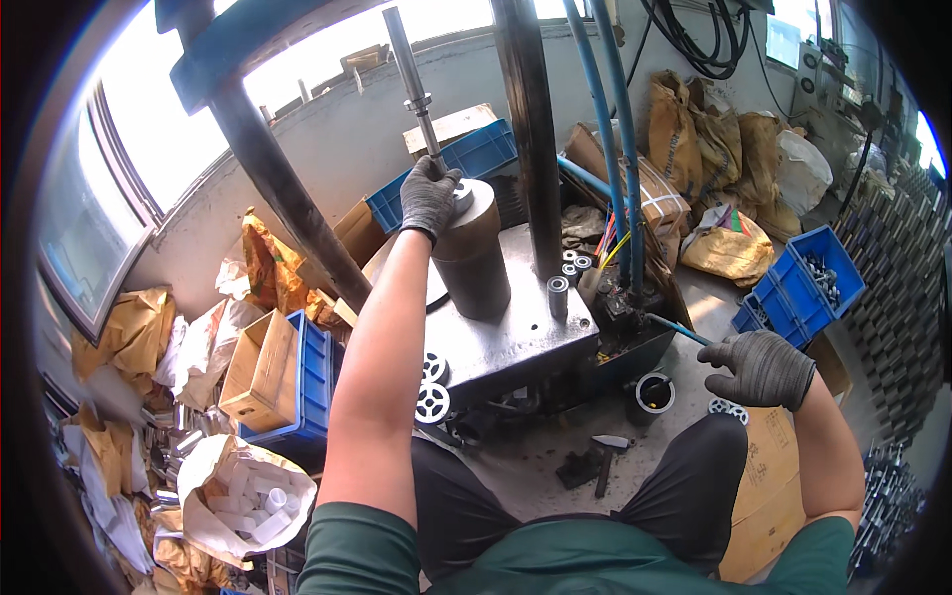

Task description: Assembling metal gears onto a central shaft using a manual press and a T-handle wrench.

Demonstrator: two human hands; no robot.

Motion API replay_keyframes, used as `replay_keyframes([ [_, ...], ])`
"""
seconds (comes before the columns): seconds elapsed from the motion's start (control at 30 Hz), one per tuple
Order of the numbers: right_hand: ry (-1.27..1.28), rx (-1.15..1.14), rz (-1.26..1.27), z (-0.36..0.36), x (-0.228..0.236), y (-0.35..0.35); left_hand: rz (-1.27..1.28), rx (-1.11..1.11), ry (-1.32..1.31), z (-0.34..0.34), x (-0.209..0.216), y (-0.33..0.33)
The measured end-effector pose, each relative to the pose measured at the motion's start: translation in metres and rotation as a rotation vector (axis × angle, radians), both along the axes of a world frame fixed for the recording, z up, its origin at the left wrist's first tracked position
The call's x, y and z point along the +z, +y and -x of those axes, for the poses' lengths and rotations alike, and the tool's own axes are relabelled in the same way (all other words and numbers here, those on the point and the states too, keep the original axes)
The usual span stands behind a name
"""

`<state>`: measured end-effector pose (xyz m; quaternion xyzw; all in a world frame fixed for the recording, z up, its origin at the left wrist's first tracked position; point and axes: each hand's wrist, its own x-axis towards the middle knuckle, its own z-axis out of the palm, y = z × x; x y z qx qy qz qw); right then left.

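My left hand point(429, 203), in a grey glove, is closed around the lower end of a long metal shaft point(409, 74). The shaft stands slightly tilted and has a collar partway down. Beneath and beside that hand, a thick metal cylinder point(474, 263) stands upright on a steel press bed point(526, 337). At the right, my right hand point(759, 367), also gloved, is at the end of a thin blue lever point(678, 329). Its fingers bend around the lever's end, with the thumb apart; part of this grip is hidden. A short metal tube point(557, 297) stands at the bed's right corner.
Dark press columns point(533, 139) rise on both sides of the cylinder. Spoked wheels point(432, 403) lie by the bed's front edge. A hammer point(607, 466) and a small pot point(654, 394) are on the floor. Blue bins point(815, 283), a carton point(769, 486) and sacks surround me.
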<state>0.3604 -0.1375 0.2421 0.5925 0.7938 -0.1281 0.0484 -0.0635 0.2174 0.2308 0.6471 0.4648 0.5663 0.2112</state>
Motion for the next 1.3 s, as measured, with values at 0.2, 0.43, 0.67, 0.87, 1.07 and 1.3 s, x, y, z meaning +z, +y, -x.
replay_keyframes([
  [0.2, 0.084, -0.039, -0.038, 0.003, -0.03, -0.034, 0.013, -0.057, -0.063, 0.003, 0.0, 0.001],
  [0.43, 0.147, -0.044, -0.035, 0.001, -0.07, -0.066, 0.033, -0.024, 0.034, 0.006, -0.001, 0.002],
  [0.67, 0.172, -0.157, -0.042, 0.007, -0.066, -0.066, 0.006, 0.12, 0.122, 0.001, 0.002, -0.004],
  [0.87, 0.17, -0.209, 0.006, 0.011, -0.056, -0.064, 0.021, 0.041, 0.026, 0.003, 0.007, -0.012],
  [1.07, 0.224, -0.201, 0.004, 0.01, -0.053, -0.062, -0.026, -0.136, -0.131, 0.011, 0.005, -0.008],
  [1.3, 0.219, -0.188, -0.006, 0.008, -0.052, -0.064, -0.003, -0.139, -0.103, 0.012, 0.001, -0.002],
])
